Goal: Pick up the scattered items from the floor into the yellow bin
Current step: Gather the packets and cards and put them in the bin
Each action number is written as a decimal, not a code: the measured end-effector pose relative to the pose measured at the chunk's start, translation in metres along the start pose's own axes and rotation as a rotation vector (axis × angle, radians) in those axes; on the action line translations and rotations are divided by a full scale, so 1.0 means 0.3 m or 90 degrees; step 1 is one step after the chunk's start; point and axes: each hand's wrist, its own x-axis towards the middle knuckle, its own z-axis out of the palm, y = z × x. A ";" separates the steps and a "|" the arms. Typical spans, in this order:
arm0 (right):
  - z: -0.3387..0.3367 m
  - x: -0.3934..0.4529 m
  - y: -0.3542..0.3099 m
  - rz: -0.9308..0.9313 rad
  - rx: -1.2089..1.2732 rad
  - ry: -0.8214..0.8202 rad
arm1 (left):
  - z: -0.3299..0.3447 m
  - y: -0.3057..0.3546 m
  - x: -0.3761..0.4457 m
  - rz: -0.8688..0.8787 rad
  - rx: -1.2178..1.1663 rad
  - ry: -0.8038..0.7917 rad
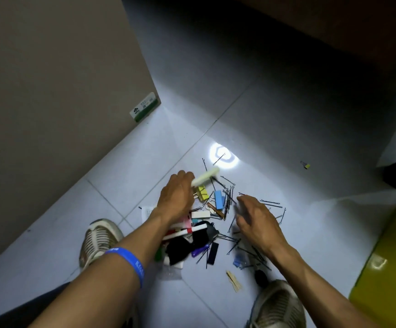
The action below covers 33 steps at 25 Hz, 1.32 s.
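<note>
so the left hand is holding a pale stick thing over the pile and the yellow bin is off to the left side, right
Not quite. The left hand does hold the pale stick over the pile, but the yellow bin sits off to the right side, at the frame's right edge, as the head view shows.

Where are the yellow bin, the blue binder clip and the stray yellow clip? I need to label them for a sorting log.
yellow bin (pixel 381 261): head view, on its near side wall.
blue binder clip (pixel 219 199): head view, on its blue body.
stray yellow clip (pixel 307 165): head view, on its yellow body.
</note>
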 end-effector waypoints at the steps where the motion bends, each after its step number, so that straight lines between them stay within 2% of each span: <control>1: 0.016 -0.005 -0.017 -0.006 -0.004 0.008 | -0.018 0.006 -0.001 -0.026 -0.037 0.045; 3: 0.053 -0.010 -0.064 -0.083 -0.054 -0.002 | -0.059 0.002 -0.015 -0.115 -0.103 0.117; 5: 0.113 -0.014 -0.113 -0.220 -0.137 -0.084 | -0.090 -0.025 -0.054 -0.208 -0.142 0.113; 7: 0.176 -0.014 -0.148 -0.336 -0.273 -0.155 | -0.077 -0.077 -0.123 -0.211 -0.068 -0.006; 9: 0.217 -0.002 -0.167 -0.362 -0.367 -0.158 | -0.047 -0.125 -0.183 -0.174 0.014 -0.159; 11: 0.231 0.006 -0.169 -0.353 -0.395 -0.119 | -0.013 -0.155 -0.200 -0.136 0.048 -0.197; 13: 0.227 -0.001 -0.158 -0.355 -0.399 -0.103 | 0.005 -0.164 -0.187 -0.113 0.078 -0.165; 17: 0.185 -0.010 -0.185 -0.281 -0.361 -0.130 | 0.009 -0.176 -0.173 -0.098 0.072 -0.155; 20: 0.141 -0.005 -0.171 -0.137 -0.234 -0.120 | 0.000 -0.159 -0.172 -0.144 0.016 -0.073; 25: 0.049 0.009 -0.128 0.009 -0.062 0.044 | -0.034 -0.144 -0.115 -0.308 -0.173 0.110; 27: 0.051 0.083 -0.146 0.035 -0.062 0.079 | -0.043 -0.146 -0.104 -0.317 -0.149 0.154; 29: 0.084 0.150 -0.178 0.044 -0.124 0.050 | -0.029 -0.154 -0.097 -0.289 -0.072 0.183; 30: 0.103 0.172 -0.191 0.045 -0.150 0.032 | -0.016 -0.155 -0.094 -0.270 -0.046 0.169; 33: 0.154 0.215 -0.208 0.033 -0.193 0.002 | 0.035 -0.171 -0.086 -0.244 0.008 0.034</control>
